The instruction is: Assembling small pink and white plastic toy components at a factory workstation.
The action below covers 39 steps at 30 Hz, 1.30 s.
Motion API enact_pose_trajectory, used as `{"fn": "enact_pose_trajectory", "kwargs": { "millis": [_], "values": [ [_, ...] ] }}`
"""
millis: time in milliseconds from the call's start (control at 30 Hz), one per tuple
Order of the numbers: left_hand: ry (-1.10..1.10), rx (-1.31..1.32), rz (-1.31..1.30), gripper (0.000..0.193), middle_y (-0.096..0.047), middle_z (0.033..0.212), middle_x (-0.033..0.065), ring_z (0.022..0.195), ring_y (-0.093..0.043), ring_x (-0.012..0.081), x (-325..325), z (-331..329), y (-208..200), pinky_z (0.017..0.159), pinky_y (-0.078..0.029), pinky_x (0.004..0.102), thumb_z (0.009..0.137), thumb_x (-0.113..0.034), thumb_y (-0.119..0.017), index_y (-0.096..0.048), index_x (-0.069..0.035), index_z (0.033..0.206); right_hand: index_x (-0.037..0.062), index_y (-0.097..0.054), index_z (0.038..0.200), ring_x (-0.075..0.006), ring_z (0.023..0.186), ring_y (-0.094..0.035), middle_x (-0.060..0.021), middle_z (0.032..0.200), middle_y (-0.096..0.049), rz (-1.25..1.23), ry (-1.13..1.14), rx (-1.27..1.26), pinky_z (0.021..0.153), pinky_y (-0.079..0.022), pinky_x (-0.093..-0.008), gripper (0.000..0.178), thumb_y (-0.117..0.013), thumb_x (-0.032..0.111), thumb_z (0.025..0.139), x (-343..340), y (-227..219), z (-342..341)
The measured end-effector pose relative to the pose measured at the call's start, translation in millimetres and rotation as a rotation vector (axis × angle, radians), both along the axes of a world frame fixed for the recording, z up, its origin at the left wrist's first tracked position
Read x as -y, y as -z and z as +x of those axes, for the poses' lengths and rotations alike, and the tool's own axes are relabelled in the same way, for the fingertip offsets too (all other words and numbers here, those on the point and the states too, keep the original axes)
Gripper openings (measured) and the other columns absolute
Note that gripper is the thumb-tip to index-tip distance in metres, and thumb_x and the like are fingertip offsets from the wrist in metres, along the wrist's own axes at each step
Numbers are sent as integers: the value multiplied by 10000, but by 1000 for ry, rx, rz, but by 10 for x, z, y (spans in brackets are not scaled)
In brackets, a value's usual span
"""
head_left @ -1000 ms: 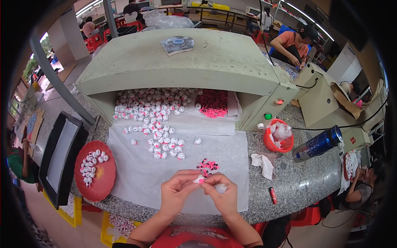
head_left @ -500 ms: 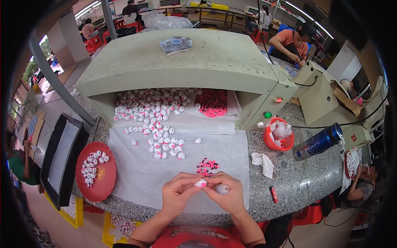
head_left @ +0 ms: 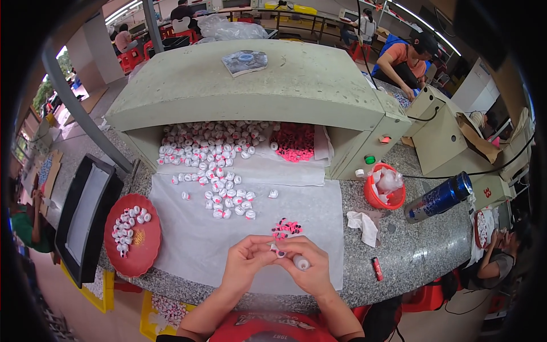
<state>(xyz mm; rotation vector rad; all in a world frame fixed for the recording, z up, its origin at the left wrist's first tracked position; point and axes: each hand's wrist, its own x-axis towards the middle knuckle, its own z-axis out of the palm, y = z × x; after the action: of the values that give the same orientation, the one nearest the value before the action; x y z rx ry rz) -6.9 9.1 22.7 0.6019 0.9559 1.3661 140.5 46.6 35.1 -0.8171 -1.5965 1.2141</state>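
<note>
My left hand (head_left: 249, 261) and my right hand (head_left: 310, 263) meet above the white sheet (head_left: 188, 239), fingertips closed on a small white piece (head_left: 276, 248) with a dark and pink spot. Fingers hide much of it. Tucked in my right palm is a small whitish bottle (head_left: 301, 262). Just beyond my fingertips lies a loose cluster of tiny pink and black parts (head_left: 286, 228). Farther back, many small white pieces with pink marks (head_left: 228, 199) spread from the sheet into the open metal box (head_left: 245, 94), beside a heap of pink parts (head_left: 292, 142).
To the left stand a red scalloped plate (head_left: 149, 242) with white pieces and a black tray (head_left: 85, 222). At right are a red basket (head_left: 383, 202), crumpled tissue (head_left: 364, 225), a blue flask (head_left: 439, 198) and a red tube (head_left: 377, 269). Other people sit at benches around.
The piece between my fingertips has been turned, so a dark spot now shows on it. My right fingers have shifted slightly left over it, with the bottle moving along.
</note>
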Motion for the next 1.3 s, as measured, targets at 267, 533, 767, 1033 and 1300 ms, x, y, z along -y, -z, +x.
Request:
{"fn": "enact_pose_trajectory", "kwargs": {
  "millis": [267, 533, 767, 1033, 1300],
  "values": [
    [49, -327, 209, 256, -608, 827, 116, 787, -627, 193, 125, -62, -132, 674, -530, 262, 744, 107, -594, -564, 71, 996, -33, -586, 893, -143, 704, -584, -133, 903, -609, -334, -192, -139, 607, -483, -237, 207, -661, -66, 703, -55, 107, 76],
    [-75, -383, 159, 241, -619, 868, 120, 784, -621, 176, 168, -128, 78, 687, -515, 260, 749, 103, -590, -578, 57, 986, -31, -564, 834, -137, 703, -582, -139, 909, -612, -408, -128, -190, 598, -487, -238, 141, -645, -58, 721, -13, 338, -156],
    [-861, -1313, -76, 244, -617, 896, 90, 774, -596, 158, 267, -1619, 382, 685, -481, 235, 761, 27, -594, -603, -17, 1001, -5, -524, 881, -120, 724, -579, -126, 930, -606, -521, 71, -27, 614, -490, -235, 189, -639, -36, 734, -68, 378, -179],
    [-341, -1752, 113, 294, -552, 910, 89, 779, -578, 216, -444, -682, 659, 595, -474, 300, 664, -38, -673, -627, -95, 948, 43, -414, 1032, -124, 837, -571, -78, 897, -553, -276, -15, 102, 696, -468, -251, 369, -604, -63, 735, 25, 426, -170],
    [-36, 49, -22, 239, -593, 988, 98, 761, -617, 203, -297, -522, 157, 686, -517, 297, 777, -29, -604, -570, -40, 1013, 36, -391, 1066, -147, 802, -563, -86, 873, -544, -157, 54, 37, 685, -448, -253, 404, -561, -112, 731, -7, 248, 45]
  ]
}}
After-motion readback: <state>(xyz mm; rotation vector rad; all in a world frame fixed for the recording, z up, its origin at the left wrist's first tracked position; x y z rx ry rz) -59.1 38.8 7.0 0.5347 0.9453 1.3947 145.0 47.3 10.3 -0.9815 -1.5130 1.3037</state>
